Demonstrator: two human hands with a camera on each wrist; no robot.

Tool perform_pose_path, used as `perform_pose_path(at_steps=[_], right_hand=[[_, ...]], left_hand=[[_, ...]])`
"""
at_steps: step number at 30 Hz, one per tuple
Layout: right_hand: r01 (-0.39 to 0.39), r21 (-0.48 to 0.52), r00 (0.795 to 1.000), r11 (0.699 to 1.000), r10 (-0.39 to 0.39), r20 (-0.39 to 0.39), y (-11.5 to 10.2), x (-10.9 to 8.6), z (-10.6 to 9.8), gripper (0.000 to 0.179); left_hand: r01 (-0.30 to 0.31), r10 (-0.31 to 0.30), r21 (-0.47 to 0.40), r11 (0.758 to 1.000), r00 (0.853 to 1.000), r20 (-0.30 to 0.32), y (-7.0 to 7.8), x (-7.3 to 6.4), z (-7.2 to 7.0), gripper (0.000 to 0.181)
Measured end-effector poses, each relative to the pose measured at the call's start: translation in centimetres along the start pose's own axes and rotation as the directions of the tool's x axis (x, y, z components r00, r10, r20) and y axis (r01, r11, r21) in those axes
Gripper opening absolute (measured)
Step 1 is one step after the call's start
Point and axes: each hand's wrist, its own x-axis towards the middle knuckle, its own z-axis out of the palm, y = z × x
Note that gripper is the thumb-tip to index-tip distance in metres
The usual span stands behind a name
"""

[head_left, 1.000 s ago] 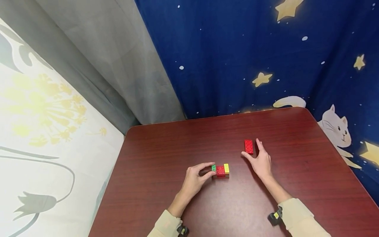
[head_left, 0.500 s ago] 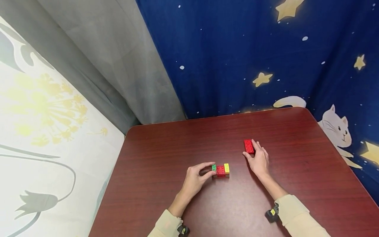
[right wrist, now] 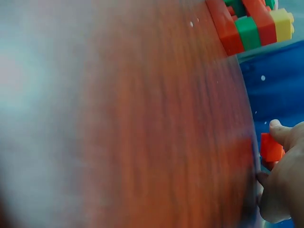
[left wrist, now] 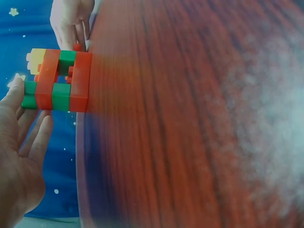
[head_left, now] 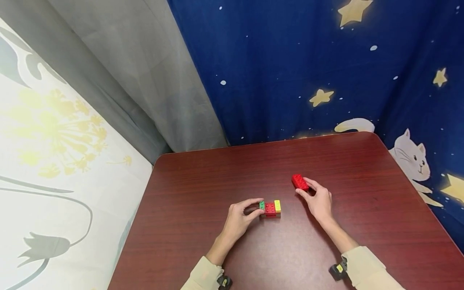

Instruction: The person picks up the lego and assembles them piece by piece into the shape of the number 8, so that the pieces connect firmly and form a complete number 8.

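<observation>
A small stack of toy building bricks (head_left: 270, 208) stands on the table. In the left wrist view it has a red brick at the bottom, two green blocks (left wrist: 61, 97), another red brick (left wrist: 46, 80), then a green block (left wrist: 29, 94) and a yellow block (left wrist: 36, 61) at its top ends. My left hand (head_left: 235, 220) pinches the green block at the stack's left end between thumb and fingers. To the right and farther back, my right hand (head_left: 320, 203) pinches a separate red brick (head_left: 299, 182), turned at a slant. Whether that brick touches the table is unclear.
The dark red wooden table (head_left: 203, 181) has rounded far corners. Behind it hang a grey curtain (head_left: 145, 80) and a blue star-patterned curtain (head_left: 275, 72). A patterned white cloth (head_left: 90, 209) hangs at the left. Both wrists carry a small black camera (head_left: 338, 270).
My right hand has closed its fingers on the red brick and turned it, shifting it slightly left. My left hand and the stack have stayed in place.
</observation>
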Motion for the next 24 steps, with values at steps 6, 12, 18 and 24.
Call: perform_pose_path(at_steps=[6,12,18,24], right_hand=[[0.019,0.108,0.998,0.994,-0.025,0.051,-1.5,-1.5,-0.4,0.049],[0.026,0.205,0.993,0.978,-0.049,0.109,-3.0,-3.1,-0.7,0.046],[0.057,0.251,0.986,0.966,-0.094,0.135,-4.2,-4.1,-1.0,0.044],[0.088,0.342,0.977,0.936,-0.147,0.152,-4.9,-4.6,-1.0,0.043]], left_hand=[[-0.006,0.006,0.024,1.000,1.000,0.004,-0.1,0.0,-0.1,0.036],[0.013,-0.013,0.026,1.000,1.000,0.017,-0.1,0.0,-0.2,0.036],[0.027,-0.028,0.034,0.999,0.999,0.021,0.1,0.0,-0.2,0.037],[0.012,-0.013,0.038,0.999,1.000,0.019,0.1,-0.1,-0.1,0.038]])
